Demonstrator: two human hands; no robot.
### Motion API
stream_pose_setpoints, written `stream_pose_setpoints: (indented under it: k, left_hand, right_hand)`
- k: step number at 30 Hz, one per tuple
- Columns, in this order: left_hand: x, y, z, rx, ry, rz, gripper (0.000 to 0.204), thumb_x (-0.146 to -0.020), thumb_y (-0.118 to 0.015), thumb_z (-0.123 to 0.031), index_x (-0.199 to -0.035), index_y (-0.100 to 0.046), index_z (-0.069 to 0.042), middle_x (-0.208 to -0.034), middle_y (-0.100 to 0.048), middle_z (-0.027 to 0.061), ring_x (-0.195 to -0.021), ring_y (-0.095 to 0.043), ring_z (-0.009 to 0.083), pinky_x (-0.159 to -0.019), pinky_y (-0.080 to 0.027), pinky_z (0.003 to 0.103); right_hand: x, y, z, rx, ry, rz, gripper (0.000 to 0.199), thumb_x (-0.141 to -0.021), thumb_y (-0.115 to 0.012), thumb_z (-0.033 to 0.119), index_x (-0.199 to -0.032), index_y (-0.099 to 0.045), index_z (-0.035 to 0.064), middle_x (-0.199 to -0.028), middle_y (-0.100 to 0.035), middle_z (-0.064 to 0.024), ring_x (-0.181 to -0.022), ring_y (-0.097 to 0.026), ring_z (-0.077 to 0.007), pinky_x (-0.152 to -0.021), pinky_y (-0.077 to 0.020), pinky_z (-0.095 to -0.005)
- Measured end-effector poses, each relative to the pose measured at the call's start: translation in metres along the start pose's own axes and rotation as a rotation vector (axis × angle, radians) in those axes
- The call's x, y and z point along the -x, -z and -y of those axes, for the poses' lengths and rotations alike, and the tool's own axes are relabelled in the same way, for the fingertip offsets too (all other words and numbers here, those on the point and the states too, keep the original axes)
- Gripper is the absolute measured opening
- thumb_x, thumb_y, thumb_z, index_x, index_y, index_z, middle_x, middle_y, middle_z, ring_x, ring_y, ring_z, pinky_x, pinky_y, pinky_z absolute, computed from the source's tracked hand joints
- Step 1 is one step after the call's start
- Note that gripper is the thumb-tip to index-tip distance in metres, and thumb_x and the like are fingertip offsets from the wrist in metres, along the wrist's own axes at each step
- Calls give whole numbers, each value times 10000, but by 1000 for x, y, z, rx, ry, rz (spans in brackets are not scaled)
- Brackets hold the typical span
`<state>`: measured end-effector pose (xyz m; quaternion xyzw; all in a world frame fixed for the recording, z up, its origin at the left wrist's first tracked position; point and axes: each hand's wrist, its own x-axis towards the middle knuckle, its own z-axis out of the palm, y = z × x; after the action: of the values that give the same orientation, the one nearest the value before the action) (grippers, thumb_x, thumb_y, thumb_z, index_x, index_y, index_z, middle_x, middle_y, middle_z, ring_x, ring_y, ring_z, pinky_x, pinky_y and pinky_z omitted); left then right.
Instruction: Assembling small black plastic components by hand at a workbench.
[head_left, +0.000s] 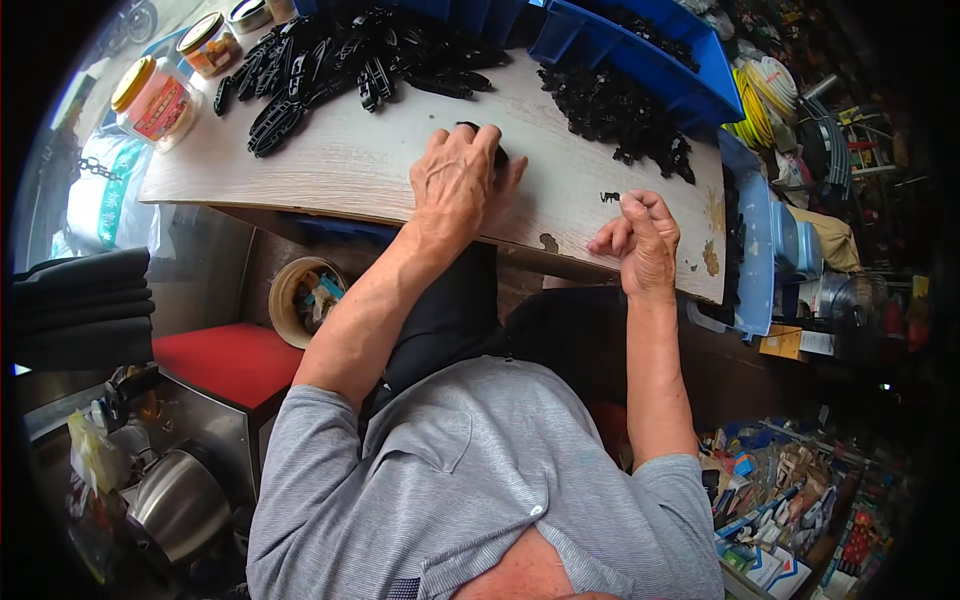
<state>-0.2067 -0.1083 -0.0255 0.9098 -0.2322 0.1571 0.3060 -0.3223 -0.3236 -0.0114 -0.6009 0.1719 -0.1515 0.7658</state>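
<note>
My left hand [455, 185] is over the pale wooden table [360, 165], palm down with its fingers curled round a black plastic piece [501, 157]. Only the edges of that piece show past the fingers. To the right, near the table's front edge, my right hand [648, 240] is closed in a pinch. A small thin black plastic part [609, 197] sticks out at its fingertips; the grip itself is mostly hidden. Beyond my left hand lies a heap of long black plastic pieces [300, 75]. A pile of small black parts [620, 110] spreads beyond my right hand.
Blue bins [640, 45] stand along the table's far side. Jars [155, 100] are at the far left corner. Below the table sits a round bucket [300, 295] with scraps, beside a red-topped cabinet [225, 360]. Cluttered shelves and coiled yellow cable [755, 105] are at right.
</note>
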Motion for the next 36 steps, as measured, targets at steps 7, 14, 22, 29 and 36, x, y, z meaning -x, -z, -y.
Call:
stream_pose_setpoints:
  k: [7,14,22,29,36]
  left_hand:
    - [11,-4,1,37,-176,13,274,-832,-722,-165,-1084,-636,-100,-975,-646,104,-940,-597,309,-775,-509,399]
    - [11,-5,2,105,-177,-98,313,-805,-707,-66,-1105,-620,-46,-961,-657,107,-931,-614,307,-799,-507,404]
    - [24,2,-49,1373,384,472,238,-904,-721,-128,-1109,-661,-23,-866,-668,-1,-746,-609,56,-608,-501,225]
    - [21,-10,-49,1458,376,463,270,-928,-703,-163,-1112,-650,26,-874,-686,32,-686,-625,72,-572,-518,215]
    - [17,-16,-54,1452,546,395,214,-925,-703,-173,-956,-665,35,-768,-662,36,-638,-628,72,-549,-518,210]
  right_hand:
    - [-1,-7,1,-37,11,14,164,-902,-712,210,-977,-642,82,-529,-536,-28,-517,-644,-190,-507,-600,-389]
    - [-3,-19,-5,-144,9,73,135,-921,-700,197,-992,-647,95,-577,-566,-38,-552,-656,-205,-590,-629,-443]
    - [1,-25,-10,-220,30,89,139,-897,-740,154,-999,-666,95,-655,-604,-23,-581,-658,-171,-623,-625,-391]
    - [1,-22,-7,-214,-26,165,170,-903,-736,123,-1042,-652,72,-900,-692,-38,-735,-700,-164,-664,-631,-372]
    - [3,-21,-6,-238,-113,153,158,-916,-695,75,-1056,-625,59,-882,-670,-37,-728,-710,-191,-666,-633,-371]
